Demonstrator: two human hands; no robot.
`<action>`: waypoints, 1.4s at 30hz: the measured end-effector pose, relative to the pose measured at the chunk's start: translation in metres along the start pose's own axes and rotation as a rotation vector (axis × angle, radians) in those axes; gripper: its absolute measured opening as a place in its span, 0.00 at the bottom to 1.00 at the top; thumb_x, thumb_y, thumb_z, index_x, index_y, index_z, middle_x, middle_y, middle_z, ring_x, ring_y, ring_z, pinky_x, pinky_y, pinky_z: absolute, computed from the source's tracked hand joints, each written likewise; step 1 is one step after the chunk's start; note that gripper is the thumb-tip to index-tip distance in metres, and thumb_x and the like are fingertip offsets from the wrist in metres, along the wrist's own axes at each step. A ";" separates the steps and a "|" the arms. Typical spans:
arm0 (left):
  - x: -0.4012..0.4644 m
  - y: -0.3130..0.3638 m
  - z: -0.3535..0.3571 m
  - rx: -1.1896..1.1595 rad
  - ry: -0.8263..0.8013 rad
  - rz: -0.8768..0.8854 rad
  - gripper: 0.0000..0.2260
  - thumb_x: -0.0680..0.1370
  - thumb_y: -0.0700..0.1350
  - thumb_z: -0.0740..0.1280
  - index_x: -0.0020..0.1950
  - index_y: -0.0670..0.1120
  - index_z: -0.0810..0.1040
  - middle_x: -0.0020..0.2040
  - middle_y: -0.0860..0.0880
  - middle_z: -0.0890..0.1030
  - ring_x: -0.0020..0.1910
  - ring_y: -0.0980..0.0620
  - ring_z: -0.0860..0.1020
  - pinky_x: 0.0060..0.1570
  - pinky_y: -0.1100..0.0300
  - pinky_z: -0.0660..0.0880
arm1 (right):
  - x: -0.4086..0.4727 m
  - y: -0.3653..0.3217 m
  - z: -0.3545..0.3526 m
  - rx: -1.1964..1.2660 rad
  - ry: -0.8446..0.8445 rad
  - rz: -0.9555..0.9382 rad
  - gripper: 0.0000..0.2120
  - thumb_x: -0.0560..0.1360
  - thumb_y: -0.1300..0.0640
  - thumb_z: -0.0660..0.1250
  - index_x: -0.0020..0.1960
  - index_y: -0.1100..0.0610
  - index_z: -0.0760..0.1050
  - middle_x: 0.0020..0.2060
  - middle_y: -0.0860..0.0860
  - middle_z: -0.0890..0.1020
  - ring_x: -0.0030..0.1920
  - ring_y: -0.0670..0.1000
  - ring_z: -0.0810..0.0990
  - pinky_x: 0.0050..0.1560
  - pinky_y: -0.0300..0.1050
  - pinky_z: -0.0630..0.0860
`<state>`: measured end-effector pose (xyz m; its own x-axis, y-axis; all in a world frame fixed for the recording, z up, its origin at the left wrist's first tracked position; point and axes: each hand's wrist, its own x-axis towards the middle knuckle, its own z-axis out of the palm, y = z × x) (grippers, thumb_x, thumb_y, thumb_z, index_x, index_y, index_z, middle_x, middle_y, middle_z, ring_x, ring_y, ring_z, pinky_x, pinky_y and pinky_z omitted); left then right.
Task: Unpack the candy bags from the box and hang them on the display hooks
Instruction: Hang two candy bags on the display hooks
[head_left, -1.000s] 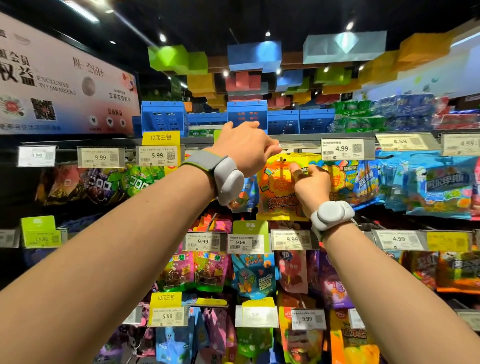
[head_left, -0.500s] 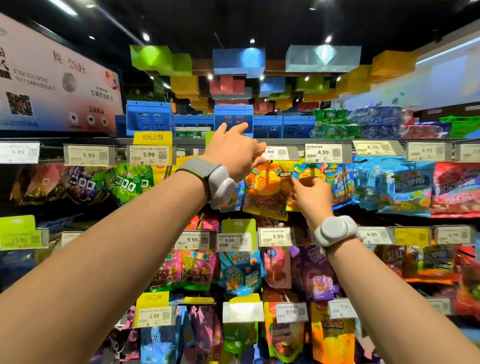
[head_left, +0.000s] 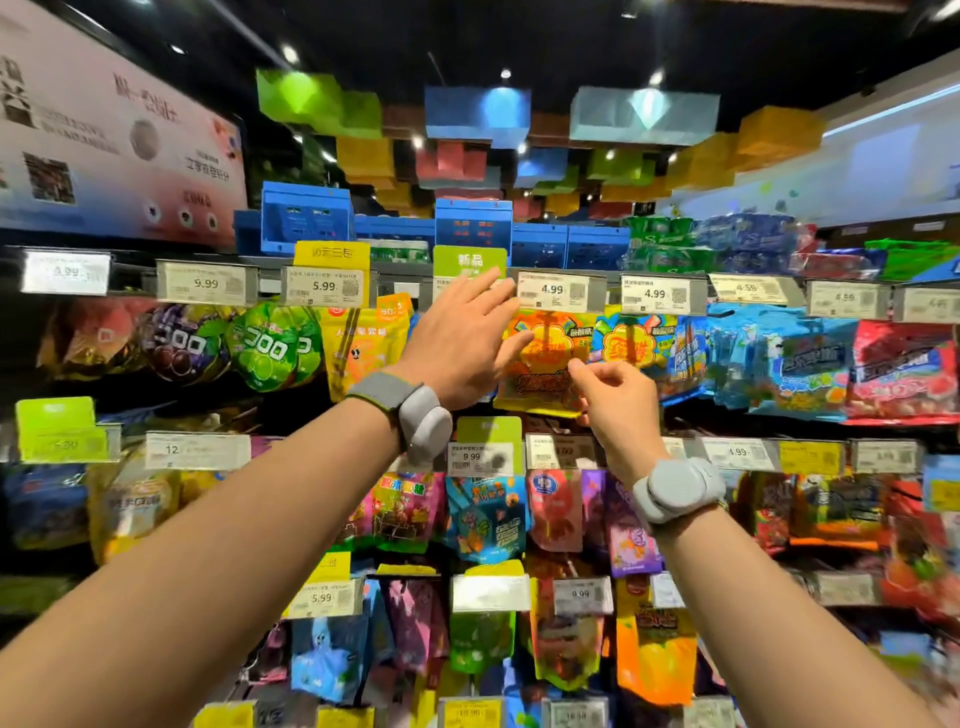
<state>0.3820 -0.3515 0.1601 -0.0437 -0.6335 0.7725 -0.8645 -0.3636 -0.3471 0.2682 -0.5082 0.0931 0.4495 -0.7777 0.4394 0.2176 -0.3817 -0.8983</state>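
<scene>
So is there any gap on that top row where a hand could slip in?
Hardly. Bags overlap from the green bag to the red bag. The only slack is the dark strip under them, above the lower price tags. Both hands crowd the orange bag.

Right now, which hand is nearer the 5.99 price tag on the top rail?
Left. The left hand is open just right of the 5.99 price tag; the right hand is farther right and lower, at the orange candy bag.

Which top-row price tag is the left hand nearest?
The 4.99 tag directly right of the left hand fingertips, above the orange-yellow candy bag; the others sit farther off.
</scene>
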 end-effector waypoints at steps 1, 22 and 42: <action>-0.007 0.001 0.000 -0.093 0.043 -0.034 0.26 0.81 0.57 0.53 0.65 0.40 0.77 0.67 0.42 0.77 0.69 0.42 0.71 0.69 0.47 0.67 | -0.007 -0.002 0.005 0.015 -0.003 -0.002 0.14 0.70 0.43 0.73 0.42 0.54 0.80 0.36 0.52 0.83 0.36 0.50 0.78 0.42 0.52 0.77; -0.261 0.022 0.018 -1.440 -0.010 -1.404 0.09 0.81 0.49 0.64 0.55 0.44 0.78 0.45 0.47 0.81 0.38 0.53 0.77 0.33 0.59 0.76 | -0.206 0.095 0.135 0.159 -0.347 0.421 0.12 0.82 0.53 0.64 0.43 0.59 0.76 0.35 0.59 0.81 0.34 0.55 0.78 0.36 0.50 0.77; -0.486 0.083 0.071 -1.498 -0.468 -1.862 0.11 0.82 0.50 0.62 0.52 0.45 0.79 0.41 0.48 0.81 0.37 0.50 0.76 0.35 0.57 0.73 | -0.391 0.249 0.127 -0.095 -0.323 0.987 0.12 0.83 0.55 0.60 0.43 0.59 0.75 0.31 0.55 0.79 0.27 0.51 0.75 0.24 0.40 0.72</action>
<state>0.3676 -0.1228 -0.2818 0.7308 -0.4861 -0.4792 0.4997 -0.0971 0.8607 0.2571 -0.2355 -0.3022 0.6042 -0.6001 -0.5242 -0.4351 0.3027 -0.8480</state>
